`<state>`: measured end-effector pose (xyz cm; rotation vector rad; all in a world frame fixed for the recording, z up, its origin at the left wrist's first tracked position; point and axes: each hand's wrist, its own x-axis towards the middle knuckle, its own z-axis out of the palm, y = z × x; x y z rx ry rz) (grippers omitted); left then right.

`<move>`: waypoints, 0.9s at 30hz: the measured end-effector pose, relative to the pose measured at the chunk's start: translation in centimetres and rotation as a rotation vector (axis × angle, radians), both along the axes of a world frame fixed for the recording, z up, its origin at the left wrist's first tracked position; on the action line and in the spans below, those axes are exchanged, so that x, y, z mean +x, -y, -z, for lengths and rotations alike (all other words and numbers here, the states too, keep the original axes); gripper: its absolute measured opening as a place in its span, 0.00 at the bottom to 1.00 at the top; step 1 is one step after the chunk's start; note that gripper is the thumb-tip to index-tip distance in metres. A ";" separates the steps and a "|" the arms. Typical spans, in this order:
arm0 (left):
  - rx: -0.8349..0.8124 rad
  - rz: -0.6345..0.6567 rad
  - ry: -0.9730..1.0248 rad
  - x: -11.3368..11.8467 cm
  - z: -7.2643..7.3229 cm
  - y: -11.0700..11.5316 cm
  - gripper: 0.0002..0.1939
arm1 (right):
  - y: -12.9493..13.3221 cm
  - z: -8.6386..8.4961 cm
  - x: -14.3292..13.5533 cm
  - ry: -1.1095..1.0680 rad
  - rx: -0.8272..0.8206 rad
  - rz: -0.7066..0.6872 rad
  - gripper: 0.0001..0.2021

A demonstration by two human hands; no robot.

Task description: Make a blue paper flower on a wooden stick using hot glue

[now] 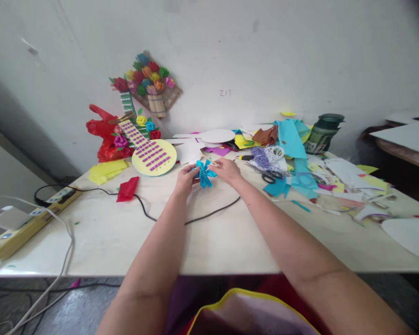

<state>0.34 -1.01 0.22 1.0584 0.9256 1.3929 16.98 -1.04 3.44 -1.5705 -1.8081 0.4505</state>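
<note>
In front of me, over the table, is a bright blue crepe paper flower [205, 175] with pleated petals spread out. My left hand [186, 178] grips its left side between thumb and fingers. From the right, my right hand [228, 171] is closed in a pinch at the flower's upper right edge. A thin pale stick-like piece [214, 164] shows at its fingertips; its exact kind is too small to tell. Behind the hands lies a yellow paper guitar [154, 157] with purple strips, paper flowers [148, 125] around its neck.
Black cable [212, 214] crosses the table [230, 251] under my forearms. At left are red paper [127, 189] and a power strip [31, 223]. To the right lie scissors [272, 177], yarn [265, 156], blue paper [291, 137], many scraps and a green bottle [323, 133].
</note>
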 end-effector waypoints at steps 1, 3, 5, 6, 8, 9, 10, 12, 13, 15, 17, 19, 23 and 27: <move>0.006 -0.005 0.022 0.1 0.0 0.0 0.23 | 0.0 0.0 0.0 0.014 -0.014 -0.015 0.17; 0.019 -0.023 0.060 0.3 0.1 0.0 0.20 | -0.2 0.1 0.0 0.010 -0.032 -0.051 0.14; 0.016 -0.037 0.080 0.5 0.2 0.0 0.18 | -0.6 0.5 0.1 -0.033 -0.029 -0.072 0.10; 0.006 -0.045 0.083 0.5 0.2 -0.1 0.18 | -0.8 0.7 0.1 -0.059 -0.018 -0.071 0.08; -0.017 -0.062 0.080 0.6 0.2 -0.1 0.20 | -1.3 1.1 0.2 -0.098 0.016 -0.060 0.06; -0.028 -0.066 0.074 0.6 0.1 -0.1 0.22 | -1.5 1.3 0.3 -0.114 0.035 -0.056 0.05; -0.037 -0.064 0.068 0.5 0.1 -0.1 0.24 | -1.7 1.4 0.3 -0.131 0.053 -0.059 0.05; -0.047 -0.035 0.055 0.5 -0.1 -0.1 0.26 | -1.9 1.7 0.4 -0.172 0.087 -0.084 0.05; -0.049 -0.018 0.051 0.4 -0.2 0.0 0.25 | -2.0 1.8 0.5 -0.193 0.102 -0.105 0.05; -0.050 0.005 0.046 0.4 -0.3 0.1 0.25 | -2.2 2.0 0.5 -0.229 0.124 -0.159 0.06; -0.039 0.006 0.044 0.3 -0.3 0.1 0.26 | -2.3 2.3 0.5 -0.253 0.128 -0.220 0.07; -0.035 0.008 0.035 0.3 -0.3 0.1 0.28 | -2.4 2.4 0.5 -0.276 0.114 -0.283 0.07; -0.030 0.044 0.019 0.3 -0.2 0.3 0.32 | -2.3 2.6 0.4 -0.327 0.067 -0.349 0.11; 0.022 0.076 -0.023 0.2 -0.1 0.4 0.33 | -2.2 2.6 0.3 -0.326 0.067 -0.276 0.10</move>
